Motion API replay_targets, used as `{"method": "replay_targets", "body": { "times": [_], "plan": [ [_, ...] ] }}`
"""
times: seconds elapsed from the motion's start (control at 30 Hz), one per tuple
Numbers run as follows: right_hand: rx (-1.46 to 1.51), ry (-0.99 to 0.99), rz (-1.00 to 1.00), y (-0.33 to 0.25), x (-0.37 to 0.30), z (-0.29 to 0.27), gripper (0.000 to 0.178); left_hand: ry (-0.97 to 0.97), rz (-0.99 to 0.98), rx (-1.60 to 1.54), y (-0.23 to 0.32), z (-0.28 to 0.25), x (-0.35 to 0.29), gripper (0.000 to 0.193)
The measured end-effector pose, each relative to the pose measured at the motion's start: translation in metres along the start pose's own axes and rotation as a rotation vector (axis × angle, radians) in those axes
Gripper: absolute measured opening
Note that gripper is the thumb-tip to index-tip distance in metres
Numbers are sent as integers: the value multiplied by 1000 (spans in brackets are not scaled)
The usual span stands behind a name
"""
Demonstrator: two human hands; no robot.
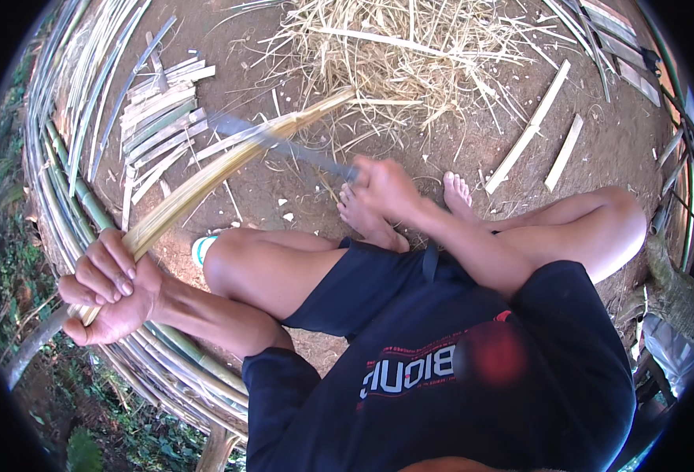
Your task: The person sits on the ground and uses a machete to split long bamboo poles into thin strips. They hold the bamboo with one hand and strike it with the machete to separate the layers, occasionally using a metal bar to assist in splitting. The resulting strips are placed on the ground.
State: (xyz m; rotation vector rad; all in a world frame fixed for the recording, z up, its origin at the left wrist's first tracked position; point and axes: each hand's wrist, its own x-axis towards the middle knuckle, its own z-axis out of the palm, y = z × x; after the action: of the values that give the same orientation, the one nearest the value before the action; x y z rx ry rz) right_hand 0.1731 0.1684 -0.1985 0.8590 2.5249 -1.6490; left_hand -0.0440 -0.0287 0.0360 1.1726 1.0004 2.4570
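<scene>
My left hand (111, 291) is closed around the lower end of a long, pale yellow bamboo strip (197, 187), which slants up and away to the right. My right hand (386, 187) grips the handle of a knife (303, 151). Its long grey blade, smeared by motion, points left and crosses the strip near its far part. Whether the edge touches the strip, I cannot tell. The fingers of my right hand are partly blurred.
A heap of thin shavings (398, 63) lies ahead on the dirt floor. Cut bamboo slats (162, 118) are stacked at the left, beside long bundled bamboo poles (71, 189). Two loose pale slats (528, 138) lie at the right. My bare feet (366, 220) are close below the knife.
</scene>
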Motion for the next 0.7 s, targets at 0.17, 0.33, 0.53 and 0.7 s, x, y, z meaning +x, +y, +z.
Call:
{"method": "replay_targets", "body": {
  "times": [0.17, 0.33, 0.53, 0.7],
  "plan": [
    [-34, 37, -117, -15, -2, -14, 12, 3, 4, 30, 0, -4, -1, 43],
    [-24, 36, 86, -1, 18, -16, 10, -33, -20, 28, 0, 5, 2, 43],
    [-41, 6, -106, -3, -3, -17, 14, -25, -3, 35, -2, 14, -1, 43],
    [-127, -69, 88, 15, 19, -25, 18, -5, -8, 78, -2, 8, 6, 42]
  ]
}}
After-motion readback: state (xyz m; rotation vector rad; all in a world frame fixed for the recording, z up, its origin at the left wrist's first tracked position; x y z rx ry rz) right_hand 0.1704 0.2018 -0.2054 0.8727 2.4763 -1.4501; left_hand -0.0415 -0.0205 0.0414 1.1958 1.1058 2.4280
